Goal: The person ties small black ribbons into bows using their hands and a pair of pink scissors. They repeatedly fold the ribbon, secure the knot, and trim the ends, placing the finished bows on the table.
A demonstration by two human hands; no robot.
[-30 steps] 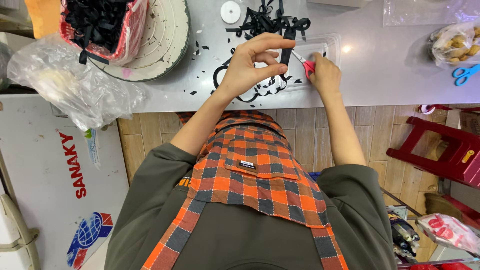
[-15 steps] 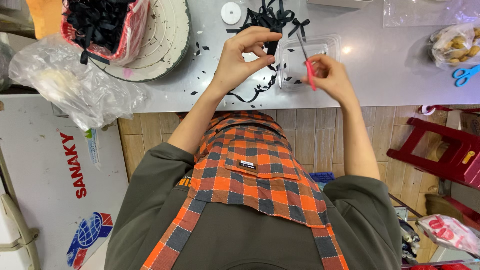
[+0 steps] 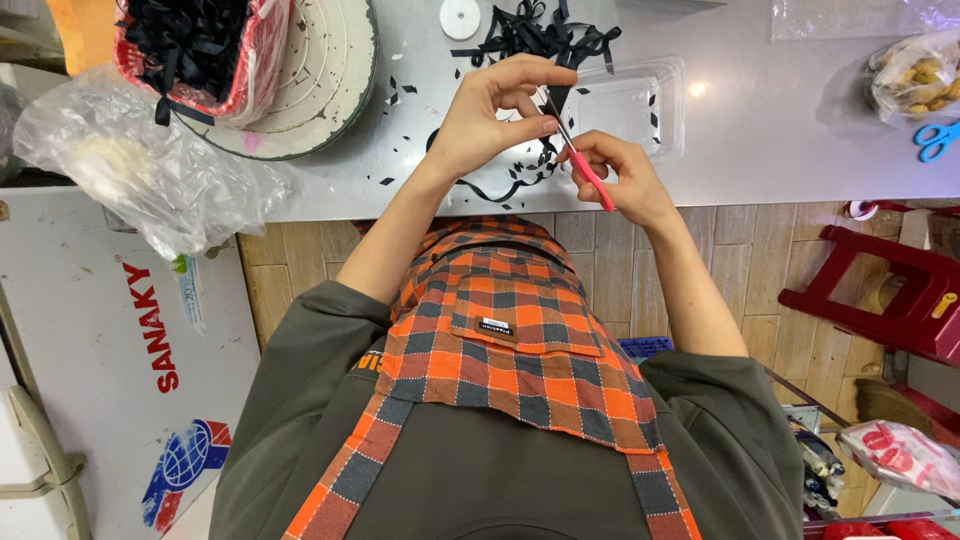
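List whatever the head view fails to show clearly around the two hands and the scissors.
- Head view: what the left hand pinches is hidden by its own fingers.
- Scissors: the pink handles are mostly covered by the right hand; the blade tips disappear behind the left hand's fingers.
- Clear plastic tray: its contents are too small to tell.
- Red basket of black strips: cut off by the top edge.

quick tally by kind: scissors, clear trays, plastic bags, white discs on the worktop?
Scissors: 2, pink-handled scissors in the right hand, blue scissors at the edge
Clear tray: 1
Plastic bags: 2, crumpled clear bag, bag of food
White disc: 1
Total: 6
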